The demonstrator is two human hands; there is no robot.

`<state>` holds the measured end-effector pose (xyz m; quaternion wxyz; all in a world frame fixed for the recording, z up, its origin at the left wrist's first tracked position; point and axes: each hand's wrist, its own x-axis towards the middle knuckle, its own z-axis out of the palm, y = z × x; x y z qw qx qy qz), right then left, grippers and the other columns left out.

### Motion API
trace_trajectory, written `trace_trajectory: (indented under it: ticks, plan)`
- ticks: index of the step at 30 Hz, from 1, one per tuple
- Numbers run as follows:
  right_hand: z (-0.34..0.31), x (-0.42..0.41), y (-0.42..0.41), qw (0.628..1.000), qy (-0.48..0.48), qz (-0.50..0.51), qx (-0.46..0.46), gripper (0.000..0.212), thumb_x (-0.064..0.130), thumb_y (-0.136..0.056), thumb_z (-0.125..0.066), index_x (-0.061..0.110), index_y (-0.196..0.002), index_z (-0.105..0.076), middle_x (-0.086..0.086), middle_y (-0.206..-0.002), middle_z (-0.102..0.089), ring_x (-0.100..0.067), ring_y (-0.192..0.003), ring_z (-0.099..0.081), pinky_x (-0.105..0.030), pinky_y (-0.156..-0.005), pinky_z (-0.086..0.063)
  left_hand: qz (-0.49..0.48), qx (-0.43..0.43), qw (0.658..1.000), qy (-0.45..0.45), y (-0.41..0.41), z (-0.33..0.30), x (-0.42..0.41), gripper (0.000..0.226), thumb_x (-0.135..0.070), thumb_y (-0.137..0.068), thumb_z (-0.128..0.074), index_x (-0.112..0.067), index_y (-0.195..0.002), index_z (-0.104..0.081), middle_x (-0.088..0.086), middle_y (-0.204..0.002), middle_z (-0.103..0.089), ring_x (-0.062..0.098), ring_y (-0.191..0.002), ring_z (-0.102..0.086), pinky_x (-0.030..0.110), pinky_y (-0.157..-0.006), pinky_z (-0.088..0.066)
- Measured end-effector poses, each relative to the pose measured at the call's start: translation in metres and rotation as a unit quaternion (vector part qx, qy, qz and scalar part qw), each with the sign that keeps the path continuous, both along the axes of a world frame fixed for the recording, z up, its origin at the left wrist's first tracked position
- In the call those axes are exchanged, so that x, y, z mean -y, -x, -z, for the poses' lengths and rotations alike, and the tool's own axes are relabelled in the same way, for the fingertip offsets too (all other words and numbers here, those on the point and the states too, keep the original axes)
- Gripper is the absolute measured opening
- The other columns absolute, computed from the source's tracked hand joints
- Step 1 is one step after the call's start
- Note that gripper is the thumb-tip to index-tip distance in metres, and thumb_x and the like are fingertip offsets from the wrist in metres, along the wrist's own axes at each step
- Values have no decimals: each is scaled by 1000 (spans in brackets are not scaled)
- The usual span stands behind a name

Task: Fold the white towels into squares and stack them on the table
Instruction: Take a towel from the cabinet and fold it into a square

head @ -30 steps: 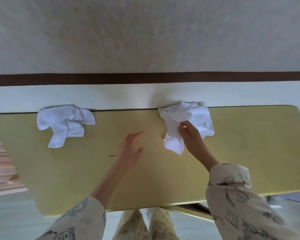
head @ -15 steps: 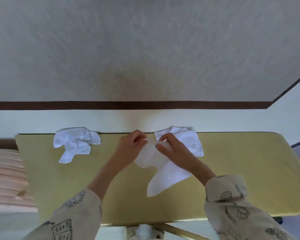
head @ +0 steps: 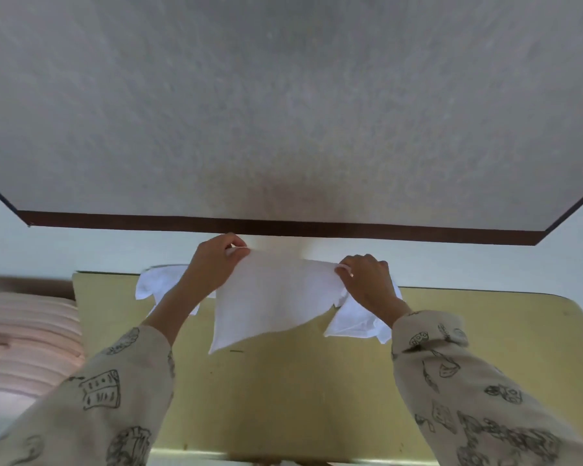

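Note:
A white towel (head: 273,297) hangs spread out above the yellow table (head: 300,381), stretched between both hands. My left hand (head: 212,267) pinches its upper left corner. My right hand (head: 367,280) pinches its upper right corner. A crumpled white towel (head: 155,284) lies at the table's far left, partly hidden behind my left forearm. More white towel cloth (head: 350,322) lies bunched on the table under my right wrist.
A grey textured wall with a dark brown baseboard (head: 283,227) rises behind the table. Pink ribbed fabric (head: 24,334) lies left of the table. The table's near half shows bare yellow surface with small dark marks.
Both hands have lifted one towel off the table and pulled it open by its top corners. The view has tilted up, showing more wall.

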<state>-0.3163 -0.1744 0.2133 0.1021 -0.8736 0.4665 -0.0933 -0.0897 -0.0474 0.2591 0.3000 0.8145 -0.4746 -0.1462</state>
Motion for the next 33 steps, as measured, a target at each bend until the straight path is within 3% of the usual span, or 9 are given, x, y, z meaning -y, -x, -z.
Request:
trace_trajectory:
  ticks: [2,5,9,14,20,23,25,30,33]
  plan:
    - [-11,9,-10,1000,-9,4,24,28,25,-96,-40,13,-91,-65,-2,-90,-66,-23,-93,-55,-35,-87,-37,-2,33,999,-7,-19,-8,5,16,-20,-90,-56,-8,-94,-66,8,-98,-65,14,-85,-51,21,-75,-32]
    - [-24,15,-24,990,-37,6,133,27,24,-95,-47,8,-90,-68,-7,-89,-69,-26,-89,-61,-33,-81,-43,-3,72,997,14,-35,-20,4,17,-19,-90,-57,-6,-95,-66,8,-92,-64,14,-80,-51,21,-73,-32]
    - [-22,5,-26,970,-79,4,228,24,17,-95,-50,9,-107,-69,-6,-108,-70,-21,-99,-63,-25,-86,-41,-22,69,997,11,-35,-11,-16,18,-22,-90,-57,-7,-91,-65,3,-86,-60,18,-79,-53,24,-72,-34]
    - [31,-28,0,972,-154,-8,178,24,16,-95,-49,9,-108,-69,-8,-104,-71,-23,-95,-64,-25,-85,-43,-11,17,999,-45,-21,53,-56,16,-20,-88,-60,-5,-85,-65,4,-78,-56,21,-73,-53,26,-68,-34]
    - [110,-72,42,960,-274,16,59,24,16,-93,-54,8,-110,-68,-7,-110,-69,-22,-104,-63,-17,-77,-37,57,-22,979,-195,12,154,-113,16,-7,-86,-59,-5,-98,-70,-3,-80,-45,23,-89,-55,26,-81,-39]
    - [132,-85,58,947,-320,29,16,24,15,-93,-53,7,-109,-69,-8,-111,-69,-23,-105,-62,-18,-76,-36,83,-63,964,-246,26,183,-131,13,-13,-86,-62,-6,-87,-72,-7,-72,-45,23,-85,-56,26,-76,-39]
    - [144,-89,63,940,-340,38,0,24,14,-93,-52,5,-106,-69,-10,-106,-70,-25,-101,-62,-21,-73,-35,64,-96,957,-264,29,191,-135,17,-18,-86,-63,-3,-81,-71,-8,-68,-46,22,-77,-53,25,-70,-36]
    - [167,-83,54,921,-380,90,4,21,12,-92,-52,-2,-86,-67,-15,-79,-65,-28,-77,-57,-26,-63,-31,-44,-209,946,-244,16,206,-123,13,-19,-84,-66,-6,-82,-68,2,-78,-60,16,-78,-54,23,-66,-36]
    - [169,-72,40,916,-381,117,37,18,11,-92,-52,3,-97,-67,-10,-83,-64,-22,-78,-55,-25,-67,-35,-84,-251,941,-213,3,214,-110,9,-13,-85,-64,-7,-88,-70,6,-86,-65,17,-82,-56,23,-70,-39]
